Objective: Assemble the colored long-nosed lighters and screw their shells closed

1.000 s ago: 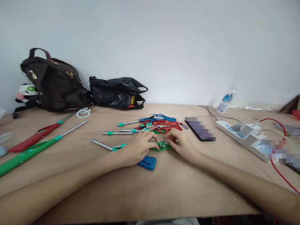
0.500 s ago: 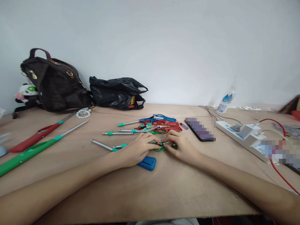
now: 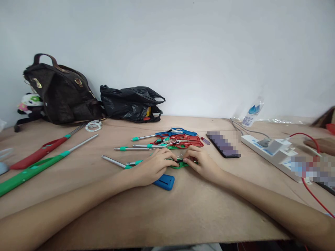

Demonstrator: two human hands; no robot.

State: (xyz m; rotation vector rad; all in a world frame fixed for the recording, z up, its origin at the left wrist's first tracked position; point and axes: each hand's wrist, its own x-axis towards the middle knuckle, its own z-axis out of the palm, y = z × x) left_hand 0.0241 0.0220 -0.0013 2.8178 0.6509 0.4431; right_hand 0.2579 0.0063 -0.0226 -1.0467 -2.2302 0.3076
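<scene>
Both my hands are at a green long-nosed lighter (image 3: 180, 166) lying opened on the table, its inside facing up. My left hand (image 3: 159, 162) is closed, thumb and fingertips pinched at a small dark part in the lighter body. From the other side, my right hand (image 3: 201, 162) has its fingertips pressed together on the same lighter. What exactly sits between the fingers is too small to make out. Under my left hand a blue lighter (image 3: 166, 182) sticks out. Just beyond, several opened lighters lie in a row, among them a red one (image 3: 192, 143) and a blue one (image 3: 184, 132).
A small screwdriver (image 3: 205, 140) and a phone (image 3: 222, 144) lie right of the lighters. Further right are a power strip (image 3: 272, 158) with cables and another person's hand (image 3: 320, 146). Left are closed red (image 3: 39, 155) and green (image 3: 34, 169) lighters, a backpack (image 3: 62, 94) and a black plastic bag (image 3: 128, 103).
My fingertips have shifted slightly at the green lighter; both hands stay in nearly the same place. Another person's hand has come into view at the right edge.
</scene>
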